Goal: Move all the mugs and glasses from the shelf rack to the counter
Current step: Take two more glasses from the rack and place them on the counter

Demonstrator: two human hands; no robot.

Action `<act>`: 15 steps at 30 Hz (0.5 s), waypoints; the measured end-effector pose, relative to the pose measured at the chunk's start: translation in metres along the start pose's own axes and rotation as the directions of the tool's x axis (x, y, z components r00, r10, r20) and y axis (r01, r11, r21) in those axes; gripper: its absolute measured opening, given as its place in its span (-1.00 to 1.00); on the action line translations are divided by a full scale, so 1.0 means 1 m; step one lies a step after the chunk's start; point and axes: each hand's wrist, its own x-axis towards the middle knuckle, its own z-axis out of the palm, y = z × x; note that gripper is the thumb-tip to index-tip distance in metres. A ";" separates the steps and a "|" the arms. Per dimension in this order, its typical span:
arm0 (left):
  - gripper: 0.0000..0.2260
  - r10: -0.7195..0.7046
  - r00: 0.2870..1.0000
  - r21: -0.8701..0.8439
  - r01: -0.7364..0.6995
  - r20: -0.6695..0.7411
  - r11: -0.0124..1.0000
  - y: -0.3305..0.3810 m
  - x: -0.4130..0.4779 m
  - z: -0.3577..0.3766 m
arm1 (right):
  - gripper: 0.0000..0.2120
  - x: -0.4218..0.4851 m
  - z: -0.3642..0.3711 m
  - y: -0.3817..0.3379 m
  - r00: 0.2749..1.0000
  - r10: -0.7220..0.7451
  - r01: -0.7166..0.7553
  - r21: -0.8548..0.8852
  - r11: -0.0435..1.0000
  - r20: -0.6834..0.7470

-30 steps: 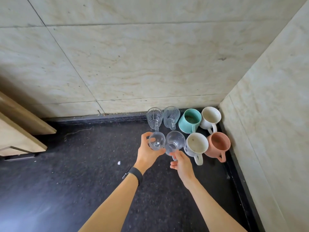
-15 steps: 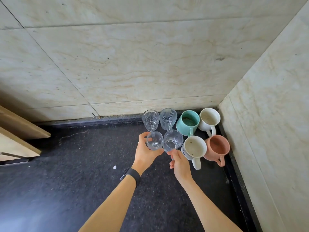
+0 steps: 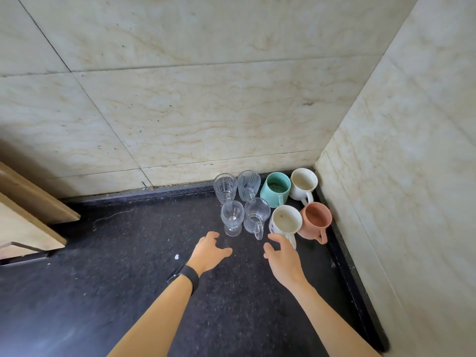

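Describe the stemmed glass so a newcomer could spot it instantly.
Find the corner where the two walls meet the counter; eight vessels cluster there. The stemmed glass is leftmost in the near row, the only one on a foot, without a handle.

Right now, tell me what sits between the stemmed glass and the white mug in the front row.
In the head view, the clear glass mug stands between the stemmed glass and the white mug, its handle pointing toward the person.

The stemmed glass (image 3: 232, 218) and the glass mug (image 3: 255, 215) have been released onto the bench (image 3: 128, 266); the left hand (image 3: 209, 251) and right hand (image 3: 282, 258) have been drawn back, fingers spread.
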 end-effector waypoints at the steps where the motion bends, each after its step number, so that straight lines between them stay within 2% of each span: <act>1: -0.35 0.001 0.999 0.069 -0.004 0.040 0.998 -0.001 -0.008 -0.004 | -0.70 -0.010 -0.007 -0.001 1.000 -0.015 0.014 -0.050 0.999 -0.007; 4: -0.47 0.017 0.995 0.230 -0.038 0.096 0.973 0.003 -0.035 -0.016 | -0.67 -0.037 -0.032 -0.014 0.993 -0.116 0.116 -0.182 0.976 0.012; 6: -0.51 0.056 0.996 0.312 -0.074 0.068 0.947 0.007 -0.057 -0.024 | -0.66 -0.054 -0.050 -0.028 0.976 -0.214 0.216 -0.285 0.934 0.041; 10: -0.56 0.174 0.977 0.439 -0.105 -0.120 0.892 0.016 -0.114 -0.043 | -0.72 -0.077 -0.077 -0.065 0.874 -0.479 0.432 -0.587 0.685 0.083; 15: -0.58 0.295 0.859 0.473 -0.071 -0.418 0.878 0.013 -0.200 -0.066 | -0.61 -0.110 -0.076 -0.114 0.726 -0.663 0.623 -0.582 0.522 0.182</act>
